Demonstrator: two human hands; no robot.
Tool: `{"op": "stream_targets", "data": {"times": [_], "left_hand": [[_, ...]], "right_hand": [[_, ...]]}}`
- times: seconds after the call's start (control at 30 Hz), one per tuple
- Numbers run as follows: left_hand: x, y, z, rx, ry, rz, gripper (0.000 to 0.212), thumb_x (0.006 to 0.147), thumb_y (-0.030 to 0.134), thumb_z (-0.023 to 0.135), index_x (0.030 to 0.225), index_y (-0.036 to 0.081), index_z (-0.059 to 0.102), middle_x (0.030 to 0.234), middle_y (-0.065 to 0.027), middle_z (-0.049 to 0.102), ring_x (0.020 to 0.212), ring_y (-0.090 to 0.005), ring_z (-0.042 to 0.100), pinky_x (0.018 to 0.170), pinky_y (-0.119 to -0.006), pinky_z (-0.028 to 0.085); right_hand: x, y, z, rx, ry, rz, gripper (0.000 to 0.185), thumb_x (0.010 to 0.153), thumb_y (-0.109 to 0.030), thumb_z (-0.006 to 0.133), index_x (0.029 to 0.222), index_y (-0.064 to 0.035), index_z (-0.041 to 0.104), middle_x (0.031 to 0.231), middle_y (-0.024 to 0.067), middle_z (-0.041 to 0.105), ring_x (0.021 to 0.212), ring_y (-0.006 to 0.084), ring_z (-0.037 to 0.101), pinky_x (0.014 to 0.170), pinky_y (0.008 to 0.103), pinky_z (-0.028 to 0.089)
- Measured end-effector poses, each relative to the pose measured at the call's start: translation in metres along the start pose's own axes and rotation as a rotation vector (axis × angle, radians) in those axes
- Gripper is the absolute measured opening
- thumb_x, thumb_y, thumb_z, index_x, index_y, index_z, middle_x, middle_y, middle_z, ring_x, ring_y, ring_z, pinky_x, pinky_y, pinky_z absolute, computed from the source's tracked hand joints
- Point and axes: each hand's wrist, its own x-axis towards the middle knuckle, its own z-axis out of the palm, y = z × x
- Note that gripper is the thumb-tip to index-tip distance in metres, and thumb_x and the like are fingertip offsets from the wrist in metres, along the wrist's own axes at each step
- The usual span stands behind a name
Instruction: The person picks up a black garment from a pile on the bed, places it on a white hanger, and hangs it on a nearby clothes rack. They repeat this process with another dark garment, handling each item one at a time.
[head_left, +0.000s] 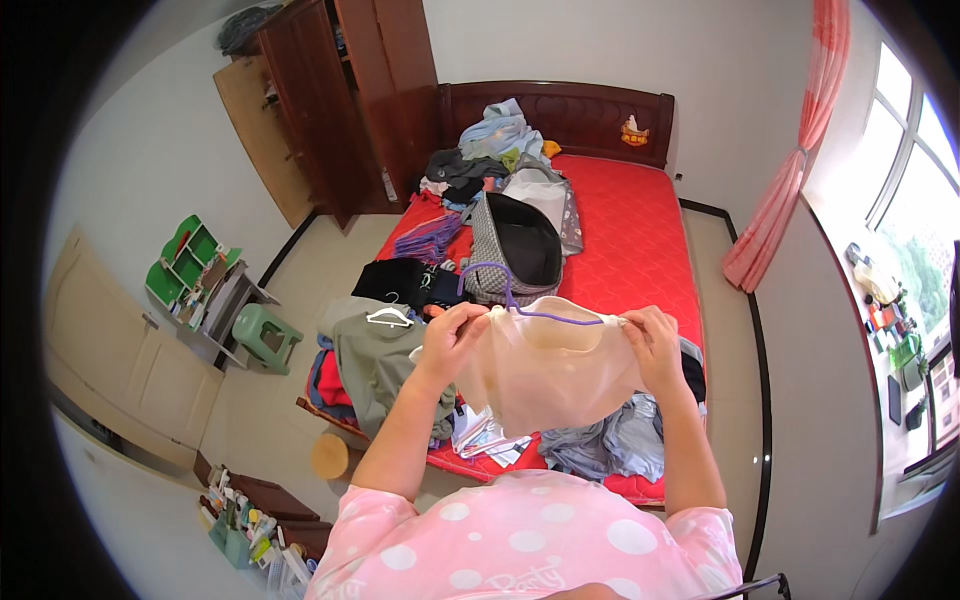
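Before my chest hangs a thin, pale cream garment (555, 390), stretched between both hands. A purple clothes hanger (511, 292) runs through its neck opening, with the hook pointing up and to the left. My left hand (454, 337) pinches the garment's left shoulder, and the hanger's end there is hidden. At the other shoulder, my right hand (654, 345) grips the fabric by the right tip of the hanger. Below and beyond the garment is a bed with a red quilted mattress (626, 225). Close to my left hand, a white hanger (390, 316) rests on an olive-green garment (367, 352).
An open grey patterned bag (517, 247) stands mid-bed beside purple hangers (427, 238). Clothes are heaped (499, 135) near the headboard. Grey garments (611, 439) and white hangers (484, 435) lie at the near edge. A round wooden stool (331, 456) stands left, a wardrobe (322, 112) behind.
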Motion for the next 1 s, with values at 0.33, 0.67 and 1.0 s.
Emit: {"op": "stream_targets", "data": {"times": [0.33,0.67,1.0], "left_hand": [[0.002,0.009,0.004,0.117,0.007,0.101,0.014,0.089,0.01,0.069,0.1,0.002,0.069,0.079,-0.0037,0.059,0.065,-0.0115,0.051,0.058,-0.025,0.04],[-0.002,-0.014,-0.029,0.153,0.217,0.064,0.01,0.089,0.01,0.07,0.092,0.001,0.067,0.083,-0.0029,0.057,0.075,-0.0122,0.055,0.065,-0.023,0.043],[-0.007,-0.013,0.001,0.385,0.163,0.16,0.009,0.087,0.007,0.065,0.09,0.001,0.059,0.078,-0.0113,0.053,0.075,-0.0299,0.054,0.068,-0.039,0.043]], "right_hand": [[-0.002,-0.006,0.003,-0.168,0.068,-0.152,0.011,0.087,-0.011,0.064,0.096,-0.0051,0.068,0.085,0.0064,0.059,0.083,0.0242,0.058,0.082,0.0368,0.037],[-0.003,0.03,-0.016,0.096,0.173,0.112,0.012,0.093,-0.011,0.06,0.097,-0.0013,0.066,0.085,0.0079,0.059,0.083,0.024,0.056,0.08,0.0343,0.041],[-0.005,0.062,-0.018,0.309,0.061,0.142,0.015,0.095,-0.01,0.057,0.097,0.0019,0.065,0.088,0.0094,0.059,0.084,0.0204,0.056,0.075,0.0304,0.044]]}}
